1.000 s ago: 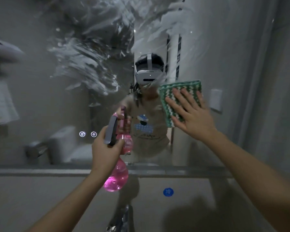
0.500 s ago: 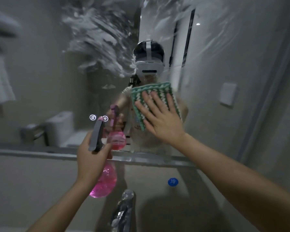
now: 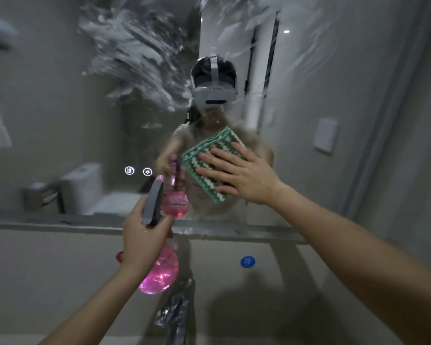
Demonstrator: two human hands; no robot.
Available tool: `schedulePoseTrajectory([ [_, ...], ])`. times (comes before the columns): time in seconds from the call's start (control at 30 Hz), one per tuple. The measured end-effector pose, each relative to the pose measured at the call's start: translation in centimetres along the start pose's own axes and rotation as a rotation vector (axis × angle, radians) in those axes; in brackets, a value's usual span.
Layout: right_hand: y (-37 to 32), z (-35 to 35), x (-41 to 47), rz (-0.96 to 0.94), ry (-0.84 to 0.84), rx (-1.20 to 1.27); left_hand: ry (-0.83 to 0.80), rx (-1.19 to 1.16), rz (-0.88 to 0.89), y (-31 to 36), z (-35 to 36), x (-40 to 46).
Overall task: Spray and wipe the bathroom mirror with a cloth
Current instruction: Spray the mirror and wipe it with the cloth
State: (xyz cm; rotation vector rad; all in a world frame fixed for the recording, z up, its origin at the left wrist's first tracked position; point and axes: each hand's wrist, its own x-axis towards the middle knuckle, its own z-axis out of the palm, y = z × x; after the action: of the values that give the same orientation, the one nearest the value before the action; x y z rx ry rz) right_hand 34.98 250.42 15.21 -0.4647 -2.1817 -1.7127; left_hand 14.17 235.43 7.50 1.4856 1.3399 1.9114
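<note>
Wiping has shifted toward 7 o'clock: flat right hand (image 3: pixel 244 176) presses green cloth (image 3: pixel 210 160) on mirror (image 3: pixel 309 120); left hand (image 3: pixel 144 240) grips pink spray bottle (image 3: pixel 159 272). Foam smears (image 3: pixel 139 61) remain at 11 o'clock.

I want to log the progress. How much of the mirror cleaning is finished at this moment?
Spraying looks done: white foam streaks cover the upper mirror. In hand: the right hand presses the green cloth flat on the glass, and the left hand grips the pink spray bottle. Left: wiping off those upper streaks.
</note>
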Motion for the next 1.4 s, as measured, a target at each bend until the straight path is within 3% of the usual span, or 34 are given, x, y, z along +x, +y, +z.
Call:
schedulePoseTrajectory([
  [0.2,4.8,-1.3,-4.0,0.160,-0.001,-0.031,-0.012,-0.081,0.045,3.3,3.7,1.6],
  [0.4,2.9,-0.5,-9.5,0.521,0.019,-0.026,-0.047,-0.090,0.014,2.6,5.9,1.0],
  [0.57,1.3,0.3,-7.6,0.616,0.005,0.008,-0.071,-0.082,-0.003,1.5,5.0,0.4],
  [0.77,-0.3,0.3,-1.1,0.654,0.009,0.062,0.039,-0.057,0.022,1.0,2.0,1.3],
  [0.9,-3.2,0.6,1.6,0.604,0.016,0.110,0.067,-0.050,0.013,0.3,0.3,1.0],
  [1.13,-6.8,1.3,-2.6,0.272,0.040,0.096,0.083,0.027,-0.004,-1.2,0.5,0.1],
  [1.33,-4.3,0.8,-6.1,0.107,-0.056,0.036,0.006,-0.036,-0.032,0.7,4.2,-0.5],
  [1.4,-2.2,0.3,-6.3,0.140,-0.033,0.025,-0.010,-0.046,-0.006,2.0,5.4,0.1],
])
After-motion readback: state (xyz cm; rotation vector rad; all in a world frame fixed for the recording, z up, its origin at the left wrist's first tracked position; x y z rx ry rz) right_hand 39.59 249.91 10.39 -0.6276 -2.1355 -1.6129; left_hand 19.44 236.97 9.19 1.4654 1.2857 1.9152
